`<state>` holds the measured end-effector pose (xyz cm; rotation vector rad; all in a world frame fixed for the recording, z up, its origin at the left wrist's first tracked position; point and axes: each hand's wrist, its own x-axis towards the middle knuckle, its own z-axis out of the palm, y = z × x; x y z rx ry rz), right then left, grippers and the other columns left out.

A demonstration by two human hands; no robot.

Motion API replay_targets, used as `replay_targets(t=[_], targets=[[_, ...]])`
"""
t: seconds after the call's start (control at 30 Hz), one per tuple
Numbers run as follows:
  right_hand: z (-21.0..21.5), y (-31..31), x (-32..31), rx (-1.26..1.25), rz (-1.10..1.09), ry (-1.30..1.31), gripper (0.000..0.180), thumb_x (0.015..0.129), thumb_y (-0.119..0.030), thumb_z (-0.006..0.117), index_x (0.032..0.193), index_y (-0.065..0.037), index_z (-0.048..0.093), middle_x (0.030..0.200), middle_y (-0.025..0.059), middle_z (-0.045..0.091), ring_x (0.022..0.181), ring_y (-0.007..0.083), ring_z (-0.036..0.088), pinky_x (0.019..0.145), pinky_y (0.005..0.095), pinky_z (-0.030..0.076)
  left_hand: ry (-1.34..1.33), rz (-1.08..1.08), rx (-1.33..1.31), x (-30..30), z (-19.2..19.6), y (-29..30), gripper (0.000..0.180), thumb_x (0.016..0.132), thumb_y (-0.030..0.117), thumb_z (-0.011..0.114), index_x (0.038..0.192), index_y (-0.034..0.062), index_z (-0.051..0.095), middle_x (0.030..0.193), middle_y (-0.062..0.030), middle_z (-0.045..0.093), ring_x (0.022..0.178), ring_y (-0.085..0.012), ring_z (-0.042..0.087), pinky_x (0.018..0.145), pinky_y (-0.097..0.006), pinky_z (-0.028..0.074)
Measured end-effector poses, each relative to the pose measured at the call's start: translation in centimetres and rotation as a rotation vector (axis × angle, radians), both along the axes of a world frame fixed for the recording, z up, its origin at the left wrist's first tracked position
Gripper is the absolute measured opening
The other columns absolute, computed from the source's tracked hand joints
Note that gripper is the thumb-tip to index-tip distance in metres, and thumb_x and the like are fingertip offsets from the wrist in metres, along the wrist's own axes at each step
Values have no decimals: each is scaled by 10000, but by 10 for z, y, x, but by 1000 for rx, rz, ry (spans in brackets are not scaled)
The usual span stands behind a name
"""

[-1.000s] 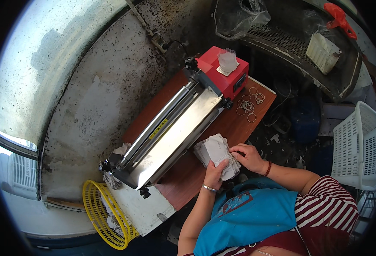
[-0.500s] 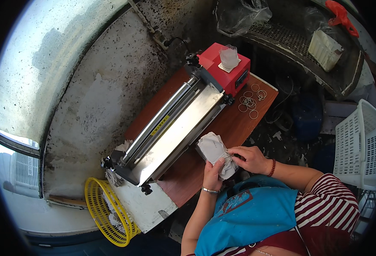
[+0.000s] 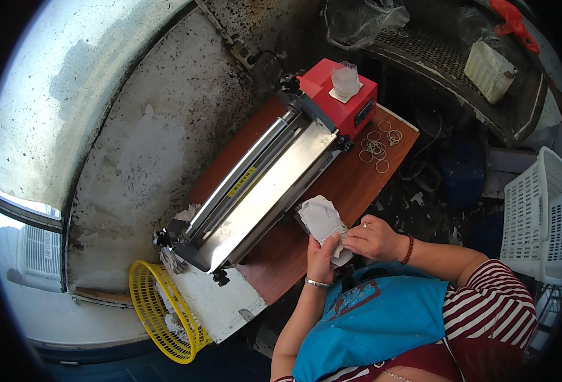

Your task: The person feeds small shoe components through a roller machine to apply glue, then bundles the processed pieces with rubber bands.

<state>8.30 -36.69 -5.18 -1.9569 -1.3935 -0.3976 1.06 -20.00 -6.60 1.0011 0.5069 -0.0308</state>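
Observation:
A bundle of thin white cut pieces [image 3: 321, 218], perhaps cloth or paper, is held in front of my body near the table's front edge. My left hand [image 3: 321, 256] grips its near end, with the thumb lying on top. Close beside it, my right hand [image 3: 375, 239] is closed, its fingertips pinching at the bundle's right side, where the pieces look gathered. Whether a band lies under those fingertips is hidden. Several pale elastic rings [image 3: 375, 149] lie loose on the brown table top [image 3: 399, 137] beyond my hands.
A red and grey roller machine [image 3: 255, 184] spans the table, with a stack of clear round pieces [image 3: 345, 81] on its housing. A yellow basket [image 3: 142, 312] of white scraps stands at lower left. A white crate [image 3: 529, 216] is at right, below a dark perforated shelf [image 3: 421, 60].
My right hand has turned slightly, its knuckles raised, and its fingers have drawn in closer against the bundle. My left hand still grips the bundle in nearly the same place.

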Motion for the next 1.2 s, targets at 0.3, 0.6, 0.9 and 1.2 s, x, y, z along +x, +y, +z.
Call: replay_targets(t=[0.3, 0.6, 0.9, 1.2], targets=[[7, 7, 2, 12, 16, -103, 146, 786, -162, 658, 898, -97, 589, 811, 10, 558, 688, 159, 560, 753, 319, 413, 5, 51, -46, -4, -2, 2, 421, 898, 62, 583, 1290, 52, 433, 1191, -89, 578, 1039, -189, 595, 881, -323, 498], [-2, 12, 2, 37, 60, -94, 132, 774, -189, 682, 845, -121, 594, 792, 2, 563, 679, 144, 567, 861, 370, 406, 37, 81, -123, -9, -3, 13, 425, 913, 85, 570, 1310, 45, 426, 1209, -90, 569, 1050, -201, 591, 894, -334, 494], [0, 15, -1, -44, 51, -99, 142, 744, -165, 717, 844, -129, 622, 741, -10, 576, 668, 146, 571, 906, 408, 379, 48, 71, -36, -13, -5, 9, 414, 909, 69, 574, 1299, 43, 437, 1207, -90, 570, 1048, -192, 591, 886, -330, 496], [-2, 5, -7, -23, 173, -73, 154, 726, -123, 713, 846, -136, 619, 738, -15, 577, 678, 145, 577, 802, 324, 428, 60, 72, -143, -18, -7, 11, 459, 877, 37, 614, 1293, 44, 421, 1189, -93, 577, 1061, -206, 592, 898, -347, 503]])
